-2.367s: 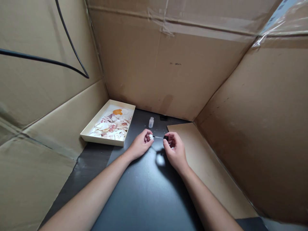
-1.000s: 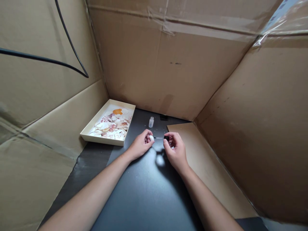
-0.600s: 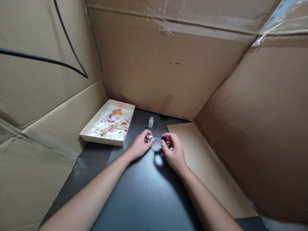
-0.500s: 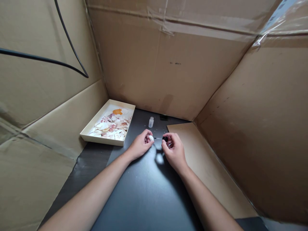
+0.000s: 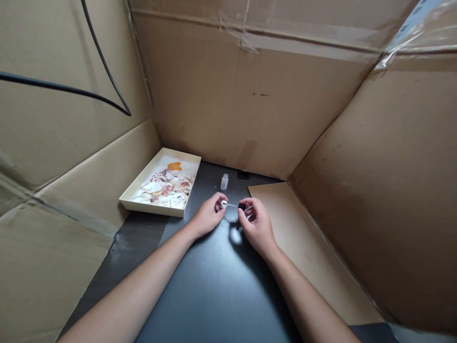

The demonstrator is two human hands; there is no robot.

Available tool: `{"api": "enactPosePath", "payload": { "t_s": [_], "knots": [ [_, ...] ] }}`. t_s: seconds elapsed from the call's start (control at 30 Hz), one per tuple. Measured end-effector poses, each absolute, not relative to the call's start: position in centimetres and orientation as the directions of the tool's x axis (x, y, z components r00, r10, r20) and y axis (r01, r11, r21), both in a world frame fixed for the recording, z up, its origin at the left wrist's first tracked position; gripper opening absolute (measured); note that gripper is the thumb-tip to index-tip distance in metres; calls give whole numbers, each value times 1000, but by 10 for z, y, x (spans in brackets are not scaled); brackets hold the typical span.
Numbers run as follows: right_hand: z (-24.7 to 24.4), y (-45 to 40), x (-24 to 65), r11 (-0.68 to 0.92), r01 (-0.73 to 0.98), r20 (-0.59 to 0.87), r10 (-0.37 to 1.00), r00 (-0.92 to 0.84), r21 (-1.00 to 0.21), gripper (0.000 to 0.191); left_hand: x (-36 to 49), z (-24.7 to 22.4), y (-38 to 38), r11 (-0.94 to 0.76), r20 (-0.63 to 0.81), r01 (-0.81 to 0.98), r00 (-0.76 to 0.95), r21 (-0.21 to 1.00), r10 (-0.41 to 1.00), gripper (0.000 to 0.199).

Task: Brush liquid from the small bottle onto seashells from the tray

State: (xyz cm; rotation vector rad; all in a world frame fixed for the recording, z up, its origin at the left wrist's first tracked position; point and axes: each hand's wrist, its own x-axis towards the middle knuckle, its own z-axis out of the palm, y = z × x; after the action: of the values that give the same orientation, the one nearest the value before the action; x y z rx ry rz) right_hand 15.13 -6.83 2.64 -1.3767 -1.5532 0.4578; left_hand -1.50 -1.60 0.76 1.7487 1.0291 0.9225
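Note:
My left hand [image 5: 210, 213] is closed in a pinch around a small white shell [image 5: 223, 204], held a little above the dark table. My right hand [image 5: 257, 223] pinches a black brush cap [image 5: 242, 207]. The cap's thin pale stem points left, and its dark tip meets the face of the shell. Just beyond my hands, a small translucent bottle [image 5: 224, 182] stands upright without a cap.
At the back left lies a shallow cream tray [image 5: 153, 208] of assorted seashells [image 5: 166, 186]. A flat brown board [image 5: 307, 238] rests along the right side. Cardboard walls [image 5: 221, 100] surround the table [image 5: 210, 286]. A black cable [image 5: 71, 89] hangs at upper left.
My right hand has shifted slightly left, bringing the brush tip from beside the shell onto it. The shell has turned a little in my left fingers.

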Motion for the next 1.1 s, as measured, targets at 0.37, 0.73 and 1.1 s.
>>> {"api": "enactPosePath", "payload": {
  "t_s": [0.37, 0.73, 1.1],
  "knots": [
    [28, -70, 151, 288, 544, 416, 901, 124, -788, 17, -13, 6, -15, -264, 169, 220, 372, 939, 913, 19],
    [28, -70, 151, 277, 535, 415, 896, 156, -798, 16, -12, 6, -15, -296, 210, 211, 352, 932, 912, 17],
    [29, -70, 151, 281, 509, 406, 901, 151, -814, 16, -12, 6, -15, -280, 195, 210, 352, 937, 916, 17]
  ]
}}
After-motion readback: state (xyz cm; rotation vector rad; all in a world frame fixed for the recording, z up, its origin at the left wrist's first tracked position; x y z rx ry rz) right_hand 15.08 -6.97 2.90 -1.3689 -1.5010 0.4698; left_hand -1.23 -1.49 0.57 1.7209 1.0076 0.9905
